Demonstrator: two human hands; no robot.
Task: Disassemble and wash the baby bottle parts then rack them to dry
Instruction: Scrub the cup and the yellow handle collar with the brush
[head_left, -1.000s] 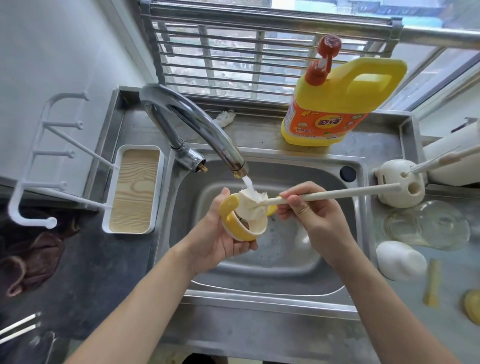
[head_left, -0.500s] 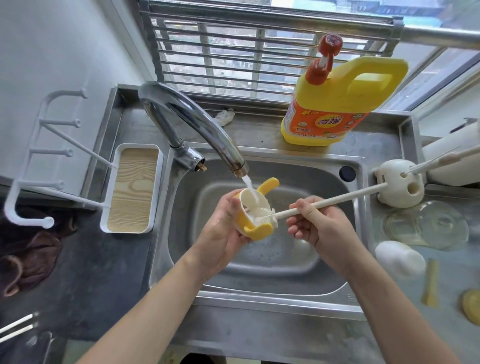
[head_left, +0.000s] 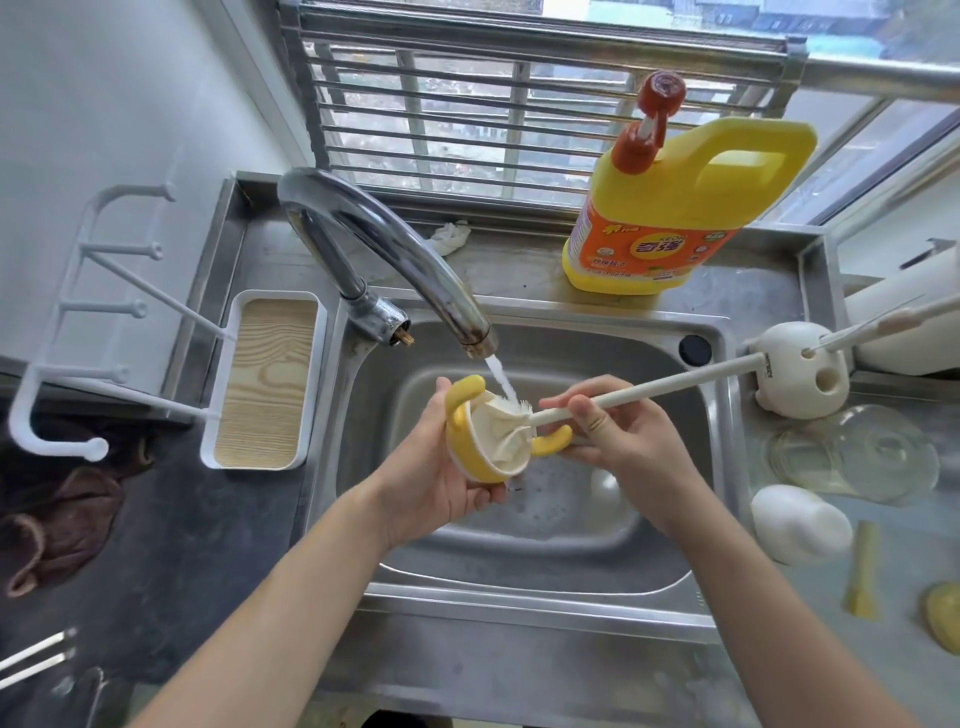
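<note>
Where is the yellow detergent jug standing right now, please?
In the head view, the yellow detergent jug stands upright on the steel ledge behind the sink, right of the tap, below the window bars.

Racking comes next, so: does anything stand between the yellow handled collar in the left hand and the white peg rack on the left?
Nothing visible does. From the collar, held by the left hand, only the sink rim lies before the peg rack; the faucet stands behind that line.
</note>
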